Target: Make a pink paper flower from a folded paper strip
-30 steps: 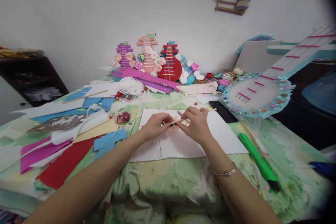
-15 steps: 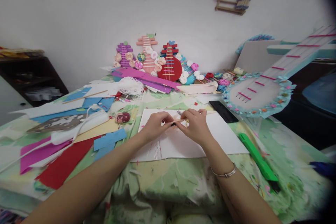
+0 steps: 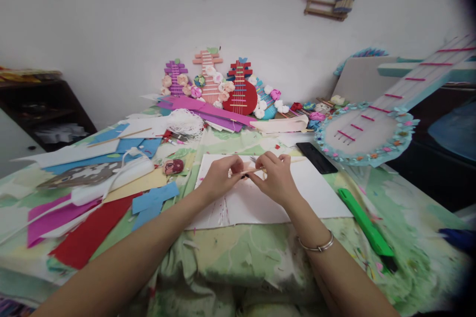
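Observation:
Above the white board (image 3: 316, 193), my two hands meet with fingertips pinched close together. My left hand (image 3: 220, 177) is closed on a small piece of peach paper (image 3: 250, 173). My right hand (image 3: 277, 177) pinches the other end of that paper along with a thin wooden stick (image 3: 297, 161), whose end pokes out to the right behind the hand. Fingers hide much of the paper and the stick, so how they are joined cannot be made out. Just behind the fingers, a small metal tip, perhaps scissors (image 3: 253, 159), lies on the board.
A green utility knife (image 3: 366, 223) and a black phone-like slab (image 3: 316, 157) lie to the right. Blue paper strips (image 3: 154, 198), red paper (image 3: 92, 233) and a white glue gun (image 3: 115, 178) are at left. A large paper lute (image 3: 364, 133) leans at right; smaller lutes (image 3: 241, 91) stand behind.
My fingers have shifted slightly on the peach paper, and more of it shows between the hands. Both arms stay in nearly the same place.

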`<state>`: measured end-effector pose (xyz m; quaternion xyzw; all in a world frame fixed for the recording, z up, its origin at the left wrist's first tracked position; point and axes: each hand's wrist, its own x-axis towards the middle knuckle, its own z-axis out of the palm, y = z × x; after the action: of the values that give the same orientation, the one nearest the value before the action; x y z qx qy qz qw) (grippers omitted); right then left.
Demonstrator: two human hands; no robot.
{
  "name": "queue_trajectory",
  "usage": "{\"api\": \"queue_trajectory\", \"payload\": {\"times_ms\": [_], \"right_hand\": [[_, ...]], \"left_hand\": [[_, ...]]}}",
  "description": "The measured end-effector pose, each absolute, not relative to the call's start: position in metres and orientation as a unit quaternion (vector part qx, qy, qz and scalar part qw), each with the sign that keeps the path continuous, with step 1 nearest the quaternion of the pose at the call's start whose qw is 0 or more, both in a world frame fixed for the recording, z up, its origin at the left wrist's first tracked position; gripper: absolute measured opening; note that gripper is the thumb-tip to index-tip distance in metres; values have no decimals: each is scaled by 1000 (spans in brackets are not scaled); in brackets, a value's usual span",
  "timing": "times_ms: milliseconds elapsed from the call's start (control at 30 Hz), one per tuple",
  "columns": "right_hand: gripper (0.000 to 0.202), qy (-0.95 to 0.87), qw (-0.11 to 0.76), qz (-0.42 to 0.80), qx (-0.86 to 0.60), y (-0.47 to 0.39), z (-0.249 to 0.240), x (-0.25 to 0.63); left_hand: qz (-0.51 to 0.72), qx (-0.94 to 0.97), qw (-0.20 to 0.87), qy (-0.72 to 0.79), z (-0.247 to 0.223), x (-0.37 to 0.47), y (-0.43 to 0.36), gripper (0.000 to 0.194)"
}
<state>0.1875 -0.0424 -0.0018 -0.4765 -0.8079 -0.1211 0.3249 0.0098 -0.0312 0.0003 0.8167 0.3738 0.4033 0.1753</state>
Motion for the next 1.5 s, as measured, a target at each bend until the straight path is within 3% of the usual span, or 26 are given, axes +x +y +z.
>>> {"api": "queue_trajectory", "payload": {"times_ms": [567,900,1067,1133,1333,1500], "right_hand": [[18,-784,352,17,-511,-47,4,177],[16,-642,504,267,-512,-41,-1,177],[15,-570,529,380,-502,-38,-3,178],[16,-612,523,331,-493,-39,-1,179],[16,-727,452,-6,-516,-46,11,188],[22,-752,326,-87,-567,-45,10,197]], "left_hand": [[396,854,25,337,-8,12,-32,11],[377,879,-186,226,-17,22,-38,22],[364,882,-219,206,-15,24,-41,24],[379,876,-198,224,-15,23,-41,20],[433,840,-74,319,-11,13,-33,12],[433,813,63,384,-5,8,-28,12]]}}
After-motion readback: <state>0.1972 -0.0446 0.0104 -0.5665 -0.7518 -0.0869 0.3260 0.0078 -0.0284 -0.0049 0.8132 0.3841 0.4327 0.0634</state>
